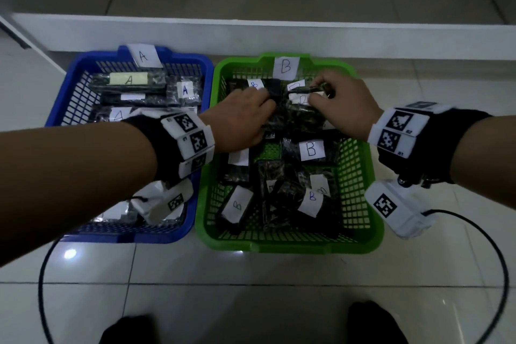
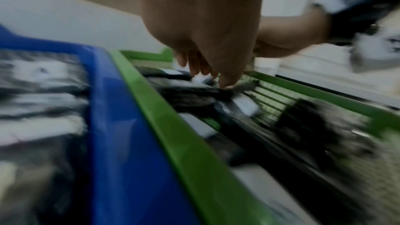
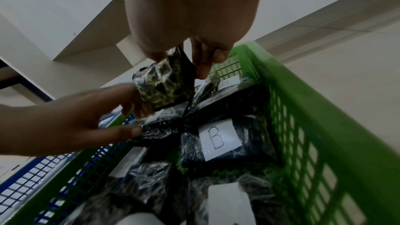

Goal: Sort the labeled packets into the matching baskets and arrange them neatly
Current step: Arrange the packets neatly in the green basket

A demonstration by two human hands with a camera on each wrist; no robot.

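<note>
Both hands work inside the green basket: right hand pinches a dark packet, left hand grips another packet. Blue basket sits alongside, touching

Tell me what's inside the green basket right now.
The green basket holds dark plastic packets with white B labels, one lying flat at. Both hands work at its far end: the right hand pinches a packet, the left hand touches another. Packets underneath are covered.
</note>
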